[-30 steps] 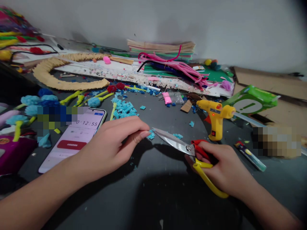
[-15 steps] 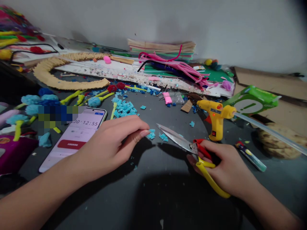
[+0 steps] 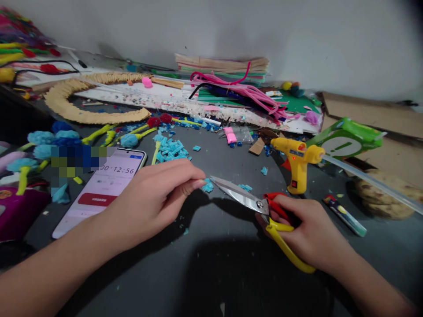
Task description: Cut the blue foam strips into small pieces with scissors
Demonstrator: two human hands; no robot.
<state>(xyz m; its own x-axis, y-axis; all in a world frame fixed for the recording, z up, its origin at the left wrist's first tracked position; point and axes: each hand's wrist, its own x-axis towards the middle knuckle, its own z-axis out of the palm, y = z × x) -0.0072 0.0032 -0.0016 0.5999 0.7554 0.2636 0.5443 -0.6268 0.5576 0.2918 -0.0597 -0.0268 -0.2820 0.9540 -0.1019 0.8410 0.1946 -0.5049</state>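
My left hand (image 3: 175, 187) is pinched closed, its fingertips beside a small light-blue piece (image 3: 208, 185); whatever lies between the fingers is too small to make out. Scissors (image 3: 239, 196) with red and yellow handles are held in my right hand (image 3: 302, 229). The blades point left, and their tip is close to my left fingertips. More light-blue bits (image 3: 245, 187) lie just behind the blades. Beyond my left hand is a heap of light-blue pieces (image 3: 173, 149) on the dark table.
A phone (image 3: 99, 189) showing a timer lies under my left forearm. Fuzzy blue flowers (image 3: 41, 138) are at the left. A yellow glue gun (image 3: 295, 165), a green packet (image 3: 350, 140) and a small tube (image 3: 345, 215) are at the right. Pink pipe cleaners (image 3: 244, 92) lie at the back.
The scissors and my right hand have shifted slightly left, bringing the tip closer to my left fingertips. My left hand has hardly moved.
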